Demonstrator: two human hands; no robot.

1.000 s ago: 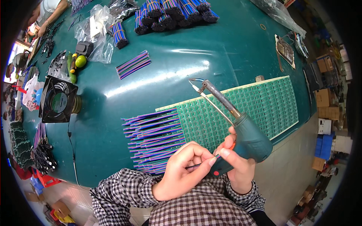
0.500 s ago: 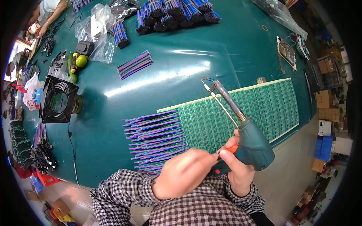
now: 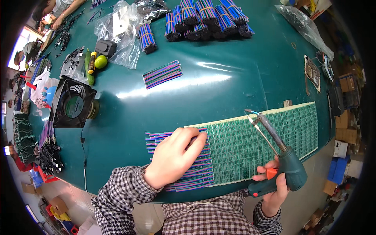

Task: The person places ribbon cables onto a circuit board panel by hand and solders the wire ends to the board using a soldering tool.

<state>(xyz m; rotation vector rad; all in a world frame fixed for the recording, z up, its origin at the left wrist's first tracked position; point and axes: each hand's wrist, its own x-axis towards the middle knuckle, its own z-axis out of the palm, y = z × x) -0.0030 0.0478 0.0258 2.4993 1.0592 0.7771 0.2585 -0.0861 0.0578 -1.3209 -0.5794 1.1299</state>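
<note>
A green soldering gun with an orange trigger rests in my right hand, fingers around its handle. Its metal tube and thin feed rod point up-left, the tip above the far edge of a large sheet of small green circuit boards. My left hand lies over rows of blue, pink and dark ribbon wires along the sheet's left edge. Its fingers are curled and closed, with the tips at the farthest wires. What lies between those fingertips is hidden.
A small bunch of wires lies farther back. Banded wire bundles are stacked at the far side. On the left stand a black fan, a green fruit and a clear plastic bag. A co-worker's arm shows at the far left.
My left hand has left my right hand and moved left to the far wires. The soldering gun has shifted right and lower. The whole view has shifted too.
</note>
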